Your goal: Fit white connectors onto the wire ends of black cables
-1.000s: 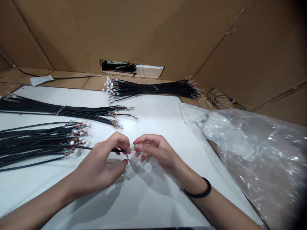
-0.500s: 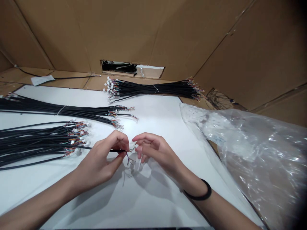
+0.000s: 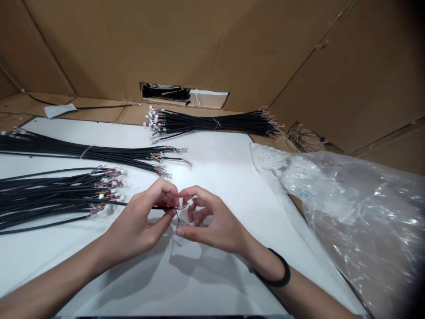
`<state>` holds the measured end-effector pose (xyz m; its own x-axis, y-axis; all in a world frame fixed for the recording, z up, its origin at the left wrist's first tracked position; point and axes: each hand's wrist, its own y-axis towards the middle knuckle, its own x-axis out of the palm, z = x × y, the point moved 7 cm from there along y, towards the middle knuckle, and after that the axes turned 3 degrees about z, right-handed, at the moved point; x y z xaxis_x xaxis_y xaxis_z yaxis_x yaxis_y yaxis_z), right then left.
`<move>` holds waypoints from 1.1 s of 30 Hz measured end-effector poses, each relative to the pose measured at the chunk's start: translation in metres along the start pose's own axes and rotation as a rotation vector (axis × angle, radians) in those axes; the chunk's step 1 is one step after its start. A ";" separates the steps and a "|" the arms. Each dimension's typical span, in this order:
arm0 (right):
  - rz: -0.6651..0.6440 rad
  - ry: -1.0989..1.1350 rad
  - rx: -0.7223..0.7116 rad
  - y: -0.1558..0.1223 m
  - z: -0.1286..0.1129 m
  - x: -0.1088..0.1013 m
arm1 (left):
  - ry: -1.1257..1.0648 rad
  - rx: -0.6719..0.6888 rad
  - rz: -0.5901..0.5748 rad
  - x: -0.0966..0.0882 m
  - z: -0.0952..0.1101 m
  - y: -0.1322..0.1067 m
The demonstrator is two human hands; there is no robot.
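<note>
My left hand (image 3: 146,219) pinches the end of a thin black cable (image 3: 139,205) that runs off to the left over the white table (image 3: 206,270). My right hand (image 3: 210,221) meets it fingertip to fingertip, thumb and forefinger curled round the cable's stripped coloured wires (image 3: 181,215). A tiny pale part sits between the fingertips; I cannot make out what it is. A black band circles my right wrist.
Bundles of black cables with white connectors lie at the left (image 3: 59,195), further back left (image 3: 86,153) and at the back middle (image 3: 212,124). A crinkled clear plastic bag (image 3: 348,208) fills the right side. Cardboard walls (image 3: 199,44) enclose the table.
My right hand has turned and curled, its thumb swinging under and forefinger closing onto the wire ends. My left hand has held its pinch, shifting slightly up.
</note>
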<state>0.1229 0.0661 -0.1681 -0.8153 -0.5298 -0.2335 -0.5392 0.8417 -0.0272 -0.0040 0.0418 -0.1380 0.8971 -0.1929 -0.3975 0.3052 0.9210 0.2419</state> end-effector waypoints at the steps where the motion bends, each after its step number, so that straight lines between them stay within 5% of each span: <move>1: 0.005 -0.008 -0.006 0.000 0.000 0.000 | -0.002 0.002 0.002 0.000 0.000 0.000; 17: 0.118 -0.186 -0.202 -0.003 -0.012 -0.003 | 0.036 0.059 -0.002 0.000 0.003 0.002; 25: 0.123 -0.094 -0.058 -0.001 -0.007 -0.004 | 0.119 0.110 -0.012 0.002 0.010 0.001; 33: 0.085 0.087 0.047 0.002 0.004 -0.004 | -0.035 0.045 -0.004 0.000 0.007 0.003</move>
<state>0.1261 0.0702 -0.1708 -0.8742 -0.4613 -0.1518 -0.4582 0.8870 -0.0568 -0.0016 0.0421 -0.1314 0.9062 -0.2090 -0.3676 0.3224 0.9040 0.2807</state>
